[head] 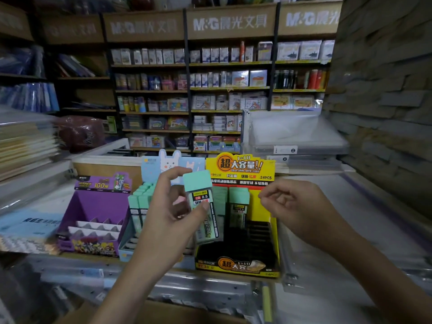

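Note:
My left hand (pixel 168 206) grips a clear pencil-lead case with a mint-green cap (pixel 198 183), holding it upright above the counter. The case hangs in front of a yellow and black display box (pixel 238 265) that holds a few more green-capped cases (pixel 238 202) in its back rows. My right hand (pixel 292 204) hovers to the right of the held case, over the box, with its fingers curled and nothing in them.
A light-blue display box (pixel 140 206) with green-capped cases stands left of the yellow one, and a purple display box (pixel 93 220) is further left. Stationery shelves (pixel 187 90) fill the back. Stacked clear folders (pixel 294 136) lie at the right, notebooks (pixel 25 148) at the left.

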The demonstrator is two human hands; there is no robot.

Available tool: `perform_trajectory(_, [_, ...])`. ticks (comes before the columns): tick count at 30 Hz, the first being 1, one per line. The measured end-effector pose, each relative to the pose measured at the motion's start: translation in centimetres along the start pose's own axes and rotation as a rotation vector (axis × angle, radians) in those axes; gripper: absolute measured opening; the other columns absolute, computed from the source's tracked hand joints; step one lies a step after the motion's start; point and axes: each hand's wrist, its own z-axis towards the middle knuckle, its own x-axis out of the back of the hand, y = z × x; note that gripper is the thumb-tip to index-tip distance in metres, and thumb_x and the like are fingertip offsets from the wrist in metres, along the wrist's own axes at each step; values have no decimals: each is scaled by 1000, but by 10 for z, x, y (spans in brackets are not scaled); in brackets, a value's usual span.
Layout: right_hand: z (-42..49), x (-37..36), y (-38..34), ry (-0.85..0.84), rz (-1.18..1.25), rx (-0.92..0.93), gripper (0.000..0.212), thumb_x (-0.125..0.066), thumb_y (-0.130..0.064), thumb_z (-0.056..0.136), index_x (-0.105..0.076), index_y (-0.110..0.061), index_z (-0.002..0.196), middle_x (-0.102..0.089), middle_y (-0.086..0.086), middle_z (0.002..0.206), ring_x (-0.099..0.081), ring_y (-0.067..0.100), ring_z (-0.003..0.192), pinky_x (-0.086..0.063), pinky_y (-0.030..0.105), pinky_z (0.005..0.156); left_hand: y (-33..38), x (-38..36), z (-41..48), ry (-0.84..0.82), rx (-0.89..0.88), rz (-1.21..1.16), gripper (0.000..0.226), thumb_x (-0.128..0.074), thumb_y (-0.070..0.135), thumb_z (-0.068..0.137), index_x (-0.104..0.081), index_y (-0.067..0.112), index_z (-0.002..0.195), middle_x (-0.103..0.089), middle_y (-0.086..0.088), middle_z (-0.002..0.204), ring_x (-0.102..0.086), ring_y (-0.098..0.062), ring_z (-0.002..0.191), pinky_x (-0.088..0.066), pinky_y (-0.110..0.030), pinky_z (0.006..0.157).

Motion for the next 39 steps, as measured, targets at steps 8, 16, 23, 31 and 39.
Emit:
perform_trajectory(8, [-42, 47, 36, 39, -318, -165, 22, -77, -15, 81, -65, -32, 75, -64, -8, 74, -60, 2, 68, -46, 22, 65, -1, -33, 39, -138, -56, 93, 38, -64, 14, 99, -40, 31, 123, -67, -7, 101, -57, -44, 78, -45, -54, 64])
perform_trajectory(16, [-58, 35, 50, 73, -375, -91, 20, -72, -12, 85, -65, -28, 76, -56, -14, 77, -53, 0, 74, -40, 16, 66, -18, -45, 68, -252, -74, 238, 34, -63, 16, 100, -38, 27, 121, -65, -9, 94, -57, -27, 79, -47, -50, 69])
perform_trajectory(23, [-62, 32, 54, 100, -353, -88, 21, -68, -14, 87, -61, -32, 78, -54, -18, 81, -53, 2, 80, -50, 33, 66, -23, -52, 85, -308, -61, 245, 37, -65, 3, 95, -46, 27, 116, -68, -3, 95, -60, -17, 78, -50, -29, 67])
perform_trajectory(31, [-64, 31, 56, 97, -329, -77, 21, -65, -17, 88, -58, -34, 78, -49, -23, 85, -52, 2, 79, -48, 32, 64, -28, -46, 94, -416, -87, 512, 18, -69, 15, 95, -62, 31, 100, -63, 17, 87, -60, -4, 74, -50, -21, 64])
perform_trajectory(39, [-66, 30, 60, 92, -352, -67, 18, -65, -19, 87, -59, -34, 82, -50, -23, 86, -53, 4, 81, -44, 26, 68, -25, -47, 88, -422, -138, 630, 19, -68, 14, 94, -70, 26, 110, -61, 13, 104, -58, -2, 93, -44, -12, 72])
